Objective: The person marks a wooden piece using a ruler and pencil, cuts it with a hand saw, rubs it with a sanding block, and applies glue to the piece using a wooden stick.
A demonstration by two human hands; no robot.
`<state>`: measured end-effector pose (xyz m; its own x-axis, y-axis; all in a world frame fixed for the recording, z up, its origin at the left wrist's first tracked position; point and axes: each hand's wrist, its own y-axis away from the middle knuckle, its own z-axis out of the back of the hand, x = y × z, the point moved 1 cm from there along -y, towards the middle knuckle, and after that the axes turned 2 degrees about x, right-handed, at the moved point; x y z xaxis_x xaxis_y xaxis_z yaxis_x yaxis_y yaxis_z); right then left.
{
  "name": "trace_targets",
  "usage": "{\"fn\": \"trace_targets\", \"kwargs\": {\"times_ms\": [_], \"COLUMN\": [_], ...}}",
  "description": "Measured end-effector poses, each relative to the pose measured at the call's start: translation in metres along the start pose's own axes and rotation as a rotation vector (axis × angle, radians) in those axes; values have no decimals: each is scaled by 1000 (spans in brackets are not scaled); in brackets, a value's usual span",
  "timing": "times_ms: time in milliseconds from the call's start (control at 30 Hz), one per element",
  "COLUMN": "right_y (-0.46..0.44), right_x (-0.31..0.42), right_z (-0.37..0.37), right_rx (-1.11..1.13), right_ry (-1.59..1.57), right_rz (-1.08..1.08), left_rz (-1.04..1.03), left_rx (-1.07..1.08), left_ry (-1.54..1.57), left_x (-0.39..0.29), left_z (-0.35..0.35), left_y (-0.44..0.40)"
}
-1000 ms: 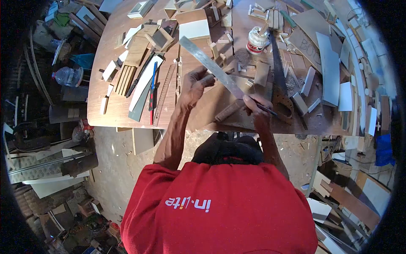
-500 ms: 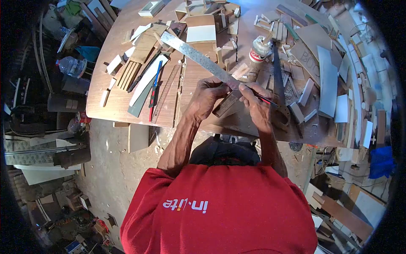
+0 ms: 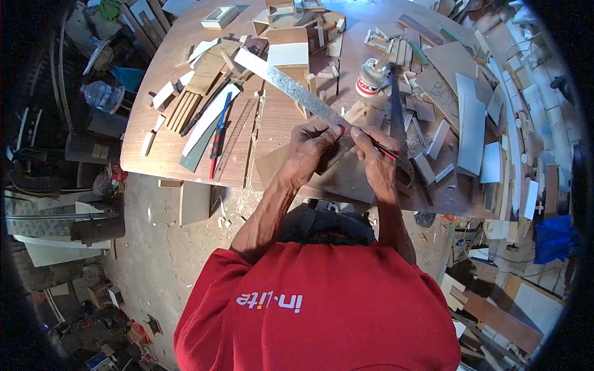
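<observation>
My left hand (image 3: 311, 147) is closed around the joint end of a try square (image 3: 288, 86), whose long metal blade points up and left above the table. Between the fingers of my right hand (image 3: 375, 154) is a red-and-black pencil (image 3: 390, 153), slanting down to the right. The right fingertips meet the end of the square, close beside the left thumb. The square's stock is largely hidden behind my hands. A flat brown surface (image 3: 269, 164) shows below my left hand; I cannot tell whether it is a separate board.
A wooden table (image 3: 139, 133) carries a blue-and-red cutter-like tool (image 3: 218, 137), a clear ruler (image 3: 238, 139), a jar with a red label (image 3: 370, 79), a handsaw (image 3: 396, 108) and wood offcuts. A small box-like wooden piece (image 3: 288, 54) stands behind the square. White boards (image 3: 471, 127) lie at right.
The left hand has turned over the square's stock, which showed between the hands before and is now mostly covered. Both hands sit slightly lower; the whole view has shifted a little.
</observation>
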<state>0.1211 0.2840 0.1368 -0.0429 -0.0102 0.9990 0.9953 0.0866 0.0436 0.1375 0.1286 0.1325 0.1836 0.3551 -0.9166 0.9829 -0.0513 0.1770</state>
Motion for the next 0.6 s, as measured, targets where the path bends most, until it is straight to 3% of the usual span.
{"fn": "trace_targets", "kwargs": {"times_ms": [600], "right_y": [4], "right_x": [-11], "right_z": [16], "right_rx": [59], "right_ry": [89], "right_rz": [22], "left_rz": [11], "left_rx": [-22], "left_ry": [24], "left_x": [10], "left_z": [-17], "left_y": [0]}}
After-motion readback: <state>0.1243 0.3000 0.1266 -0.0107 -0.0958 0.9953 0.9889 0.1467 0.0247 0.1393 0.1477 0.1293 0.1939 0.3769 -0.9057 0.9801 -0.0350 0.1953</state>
